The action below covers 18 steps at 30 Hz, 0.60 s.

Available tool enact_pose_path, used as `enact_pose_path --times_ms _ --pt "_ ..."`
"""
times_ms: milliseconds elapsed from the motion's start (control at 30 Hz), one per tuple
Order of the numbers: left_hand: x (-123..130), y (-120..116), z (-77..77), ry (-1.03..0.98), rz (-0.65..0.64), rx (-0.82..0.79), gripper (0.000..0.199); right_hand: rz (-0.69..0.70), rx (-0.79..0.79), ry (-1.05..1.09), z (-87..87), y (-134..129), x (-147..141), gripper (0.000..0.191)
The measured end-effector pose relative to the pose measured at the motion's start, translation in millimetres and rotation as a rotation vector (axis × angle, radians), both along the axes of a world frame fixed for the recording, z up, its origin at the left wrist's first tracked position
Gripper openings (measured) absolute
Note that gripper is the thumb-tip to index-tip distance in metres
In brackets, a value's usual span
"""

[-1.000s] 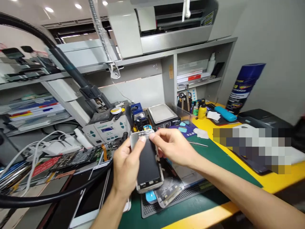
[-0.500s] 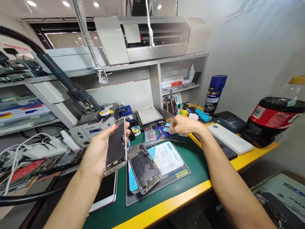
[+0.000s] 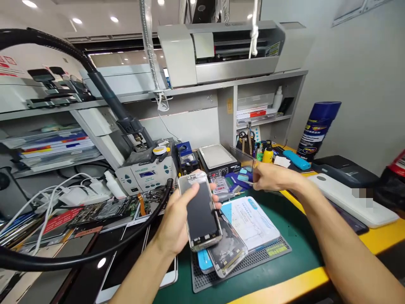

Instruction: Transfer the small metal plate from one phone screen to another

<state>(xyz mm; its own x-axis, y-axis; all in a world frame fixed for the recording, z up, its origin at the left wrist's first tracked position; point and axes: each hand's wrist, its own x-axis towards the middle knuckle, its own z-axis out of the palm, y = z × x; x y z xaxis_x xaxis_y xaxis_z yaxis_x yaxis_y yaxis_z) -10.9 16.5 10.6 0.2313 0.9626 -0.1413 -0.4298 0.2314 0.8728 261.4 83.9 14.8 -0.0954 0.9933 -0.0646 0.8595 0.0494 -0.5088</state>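
Observation:
My left hand [image 3: 177, 215] holds a phone screen in a white frame [image 3: 202, 211], thumb on its face and fingers round the far edge. The screen tilts toward me above a second phone part [image 3: 229, 249], dark and smudged. That part lies partly on a white-and-blue box [image 3: 253, 221], over a grey perforated mat [image 3: 278, 249]. Farther right, my right hand [image 3: 267, 176] is closed beside small light-blue pieces [image 3: 243, 175]. A thin metal end, seemingly tweezers [image 3: 249, 183], sticks out from its fingers; the rest is hidden.
A soldering station [image 3: 148, 175] and a black hose [image 3: 136, 236] stand at left, near circuit boards [image 3: 110, 209]. Behind is a flat heating plate [image 3: 218, 156]. A white power bank [image 3: 351, 200], a blue spray can [image 3: 318, 131] and a cola bottle [image 3: 397, 181] are on the right.
The view has swung left. My left hand has turned the phone screen to face me more and moved it over the second part. The tweezers no longer lie on the bench beside my right hand.

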Motion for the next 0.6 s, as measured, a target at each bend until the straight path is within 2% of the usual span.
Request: enact_pose_path --times_ms 67,167,200,267,333,467,533,600 --pt "1 -5 -2.2 0.012 -0.029 0.014 0.036 0.05 0.024 0.123 13.4 -11 -1 0.006" --pt "3 -13 -2.5 0.014 -0.065 0.051 0.037 0.08 0.14 0.398 29.5 -31 -10 0.033" --pt "4 -16 -1.8 0.011 -0.075 0.048 0.037 0.084 0.183 0.684 32.9 -38 -14 0.034" --pt "5 -21 0.1 0.0 -0.085 0.037 0.037 0.128 0.184 1.14 37.1 -47 -23 0.016" --pt "6 -24 1.8 0.006 -0.082 0.018 0.039 0.205 0.154 1.388 39.4 -53 -30 0.014" --pt "7 -27 2.6 0.002 -0.038 -0.013 0.043 0.324 0.113 1.542 39.4 -58 -43 0.023" --pt "8 -26 2.3 0.01 -0.016 -0.006 0.046 0.369 0.126 1.513 35.1 -63 -53 0.023" --pt "9 -25 1.9 0.048 0.005 0.032 0.043 0.332 0.209 1.369 27.8 -70 -66 0.01"
